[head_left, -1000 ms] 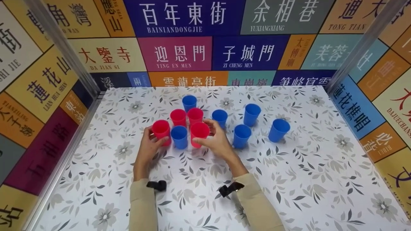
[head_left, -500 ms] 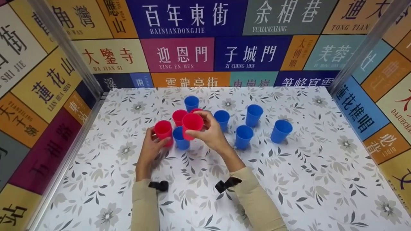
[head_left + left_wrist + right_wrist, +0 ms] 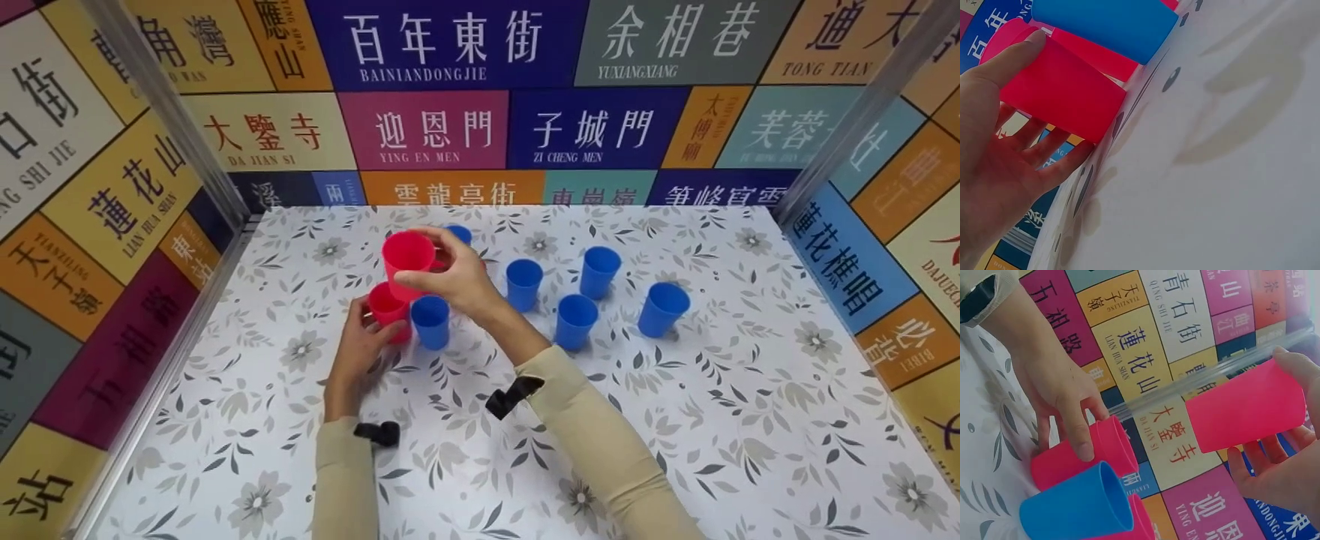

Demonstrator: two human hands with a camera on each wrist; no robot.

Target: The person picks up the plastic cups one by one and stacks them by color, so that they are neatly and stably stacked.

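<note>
My right hand (image 3: 459, 279) holds a red cup (image 3: 409, 259) in the air, its thumb on the near side and its fingers round the far side. That cup overlaps the top of another red cup (image 3: 384, 306) standing on the table. My left hand (image 3: 358, 345) grips this lower cup from the left, with its thumb in front. In the right wrist view, a second edge runs just below the rim of the lower cup (image 3: 1081, 453). An upright blue cup (image 3: 430, 322) stands close to its right. The raised cup and right hand largely hide the red cups behind.
A blue cup (image 3: 457, 235) stands at the back, partly covered by the right hand. Further right are several upright blue cups, among them one (image 3: 523, 285) near the right hand and one (image 3: 664, 309) farthest out. Printed panels (image 3: 420, 127) wall the flower-patterned table (image 3: 480, 465).
My right hand has lifted its red cup off the table and carried it left over the blue cup, up to the left hand's cup. The left hand keeps its grip in place.
</note>
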